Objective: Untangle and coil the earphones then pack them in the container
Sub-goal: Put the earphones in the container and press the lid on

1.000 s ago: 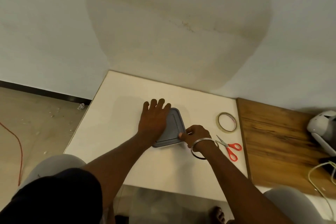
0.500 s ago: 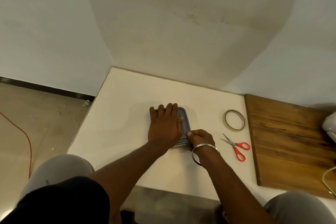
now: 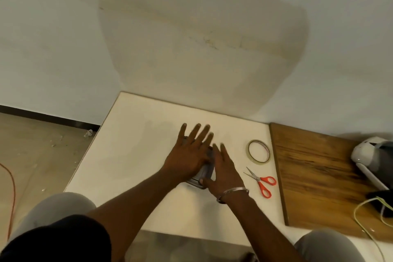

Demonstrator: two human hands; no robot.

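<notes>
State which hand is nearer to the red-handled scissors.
Right. The right hand rests at the right edge of the container, left of the scissors; the left hand lies flat on it, farther left.

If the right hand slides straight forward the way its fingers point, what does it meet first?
Likely nothing before the wall. The right hand, against the container, points across bare white table; the tape roll lies off to its right, out of that line.
</notes>
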